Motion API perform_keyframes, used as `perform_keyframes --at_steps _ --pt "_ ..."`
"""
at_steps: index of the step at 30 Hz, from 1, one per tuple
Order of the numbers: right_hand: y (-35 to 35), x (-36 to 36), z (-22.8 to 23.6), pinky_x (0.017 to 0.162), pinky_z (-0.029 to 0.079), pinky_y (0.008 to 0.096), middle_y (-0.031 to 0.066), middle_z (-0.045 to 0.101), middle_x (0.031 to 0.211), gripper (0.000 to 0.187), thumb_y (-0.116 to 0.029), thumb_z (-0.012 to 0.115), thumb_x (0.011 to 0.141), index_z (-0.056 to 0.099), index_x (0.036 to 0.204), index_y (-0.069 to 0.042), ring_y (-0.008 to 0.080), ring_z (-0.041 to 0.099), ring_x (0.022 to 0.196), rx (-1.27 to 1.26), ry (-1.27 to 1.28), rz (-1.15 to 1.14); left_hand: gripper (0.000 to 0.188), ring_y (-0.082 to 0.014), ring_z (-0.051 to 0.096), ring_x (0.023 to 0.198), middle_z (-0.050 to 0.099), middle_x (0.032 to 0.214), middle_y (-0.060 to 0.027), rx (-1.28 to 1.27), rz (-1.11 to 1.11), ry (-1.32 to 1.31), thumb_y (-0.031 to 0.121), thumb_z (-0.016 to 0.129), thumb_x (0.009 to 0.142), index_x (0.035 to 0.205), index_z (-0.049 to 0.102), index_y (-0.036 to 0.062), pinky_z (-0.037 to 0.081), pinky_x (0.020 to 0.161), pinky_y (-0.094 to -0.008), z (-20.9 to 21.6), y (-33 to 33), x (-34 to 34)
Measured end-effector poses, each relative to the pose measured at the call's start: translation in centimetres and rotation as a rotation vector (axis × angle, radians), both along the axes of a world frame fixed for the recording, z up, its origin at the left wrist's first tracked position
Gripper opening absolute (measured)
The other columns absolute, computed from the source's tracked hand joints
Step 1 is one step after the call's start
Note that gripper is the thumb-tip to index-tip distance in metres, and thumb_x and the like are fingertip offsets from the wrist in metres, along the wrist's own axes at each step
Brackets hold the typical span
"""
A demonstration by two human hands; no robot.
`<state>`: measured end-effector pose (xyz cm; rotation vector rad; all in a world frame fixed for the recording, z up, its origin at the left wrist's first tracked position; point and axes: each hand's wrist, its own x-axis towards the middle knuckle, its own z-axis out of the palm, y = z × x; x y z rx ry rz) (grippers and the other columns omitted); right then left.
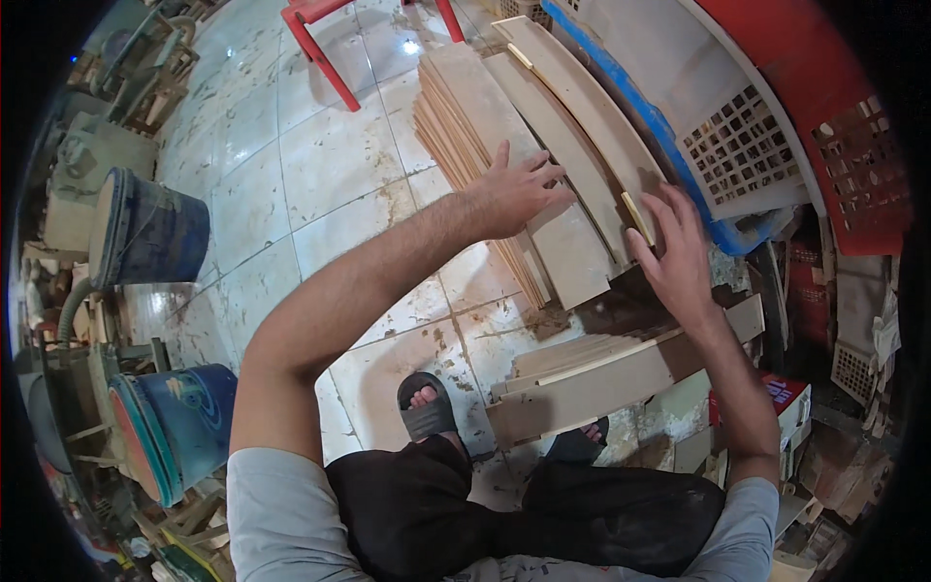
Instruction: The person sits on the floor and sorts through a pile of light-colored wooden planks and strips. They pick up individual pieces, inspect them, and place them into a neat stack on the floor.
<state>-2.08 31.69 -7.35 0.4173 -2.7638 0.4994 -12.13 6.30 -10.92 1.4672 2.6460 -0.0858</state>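
Observation:
Several long thin wooden boards lie in a fanned stack on the tiled floor, ahead and slightly right of me. My left hand rests on the top of this stack, fingers spread. Beside it lies another long board, and farther right is a long pale board with small yellowish wood strips along its inner edge. My right hand grips the near end of that pale board, thumb on the inner side and curved fingers on the outer side.
A second pile of boards lies close to my feet. Plastic crates, one white with a blue rim and one red, stand at the right. Two blue buckets are at the left. Red stool legs stand ahead.

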Motion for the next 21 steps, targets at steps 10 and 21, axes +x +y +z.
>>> perform_keyframes --at_steps 10,21 --pt "-6.4 -0.6 -0.7 0.091 0.046 0.0450 0.0180 0.053 0.114 0.058 -0.036 0.074 0.079 0.052 0.122 -0.003 0.0356 0.055 0.108 -0.110 -0.382 0.118 0.079 -0.0282 0.033 0.138 0.042 0.139 -0.0040 0.055 -0.020 -0.006 0.018 0.083 0.068 0.135 0.043 0.0298 0.033 0.106 -0.0633 1.0 0.4 -0.4" --pt "-5.8 0.2 -1.4 0.091 0.046 0.0448 0.0195 0.054 0.114 0.061 -0.040 0.072 0.082 0.049 0.124 -0.002 0.0363 0.055 0.106 -0.205 -0.240 0.097 0.076 -0.0219 0.037 0.135 0.046 0.134 -0.0007 0.134 -0.103 0.079 0.017 0.083 0.064 0.130 0.045 0.0203 0.039 0.099 -0.0520 0.3 0.0 0.1"
